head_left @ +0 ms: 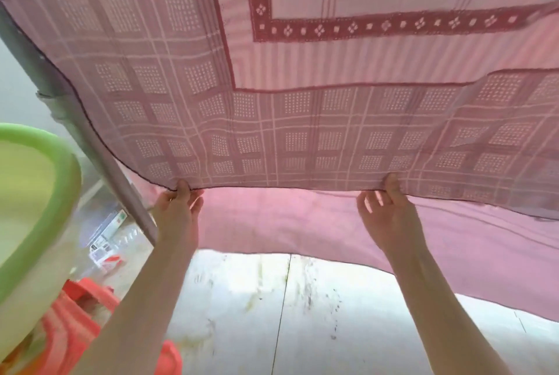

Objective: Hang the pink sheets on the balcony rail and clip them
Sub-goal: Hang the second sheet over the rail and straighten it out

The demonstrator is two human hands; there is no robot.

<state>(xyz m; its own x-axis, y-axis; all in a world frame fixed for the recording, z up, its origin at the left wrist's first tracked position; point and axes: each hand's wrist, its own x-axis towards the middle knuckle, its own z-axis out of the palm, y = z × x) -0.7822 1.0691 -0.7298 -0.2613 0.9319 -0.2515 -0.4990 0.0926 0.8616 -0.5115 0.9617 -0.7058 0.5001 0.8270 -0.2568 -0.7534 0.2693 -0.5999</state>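
A pink sheet (272,78) with dark red patterned borders and checked squares spreads across the upper part of the head view. My left hand (177,208) pinches its lower hem near the left corner. My right hand (390,211) pinches the same hem further right. Both arms reach up and forward. A second layer of plain pink cloth (302,223) hangs behind and below the hem. A grey metal rail (90,145) runs diagonally at the left, with the sheet's left edge lying against it. No clips are in view.
A green-rimmed plastic basin (36,199) sits at the left on an orange-red plastic stool (75,323). A pale stained tiled floor (302,314) lies below. Through the gap by the rail, small packets (106,250) show on the ground.
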